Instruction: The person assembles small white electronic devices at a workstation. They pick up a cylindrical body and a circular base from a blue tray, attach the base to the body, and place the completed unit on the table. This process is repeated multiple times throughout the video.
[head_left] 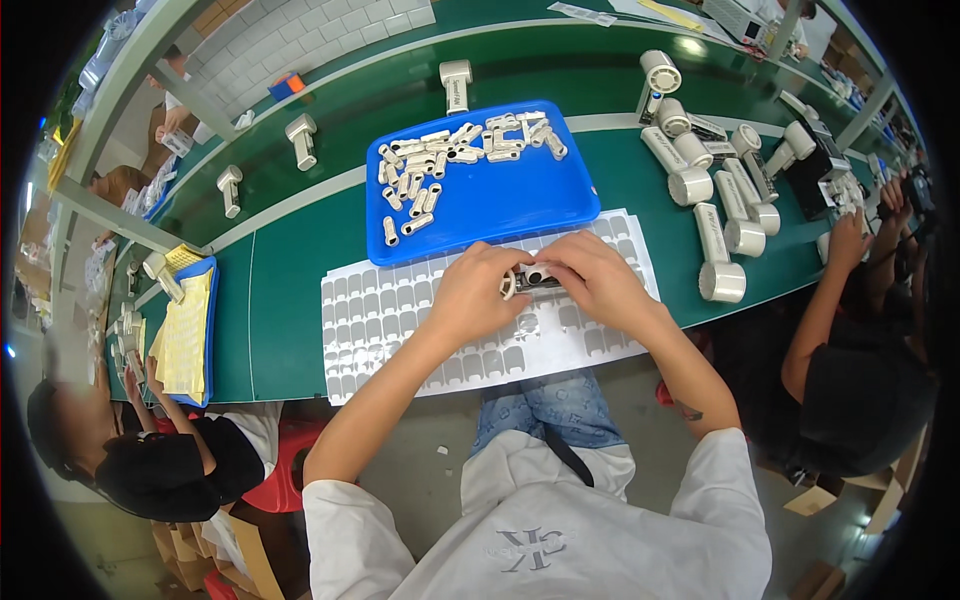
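Both of my hands are closed on a small white plastic fan part [541,271] with dark openings. My left hand [475,292] grips its left end, beside a pale ring-shaped end [508,286]. From the other side, the fingers of my right hand [598,279] press on its top; they partly hide the part. Under my hands lies a white sheet of grey stickers [545,352], with some sticker places bare near its front edge. Just beyond it, a blue tray [490,215] holds many similar small white parts [440,160] along its far and left sides.
Several white handheld fans [718,250] lie to the right on the green table [290,300]. More fans, including one white fan [302,140], stand along the back. At left is a blue tray with yellow sheets [187,330]. People sit at work on both sides.
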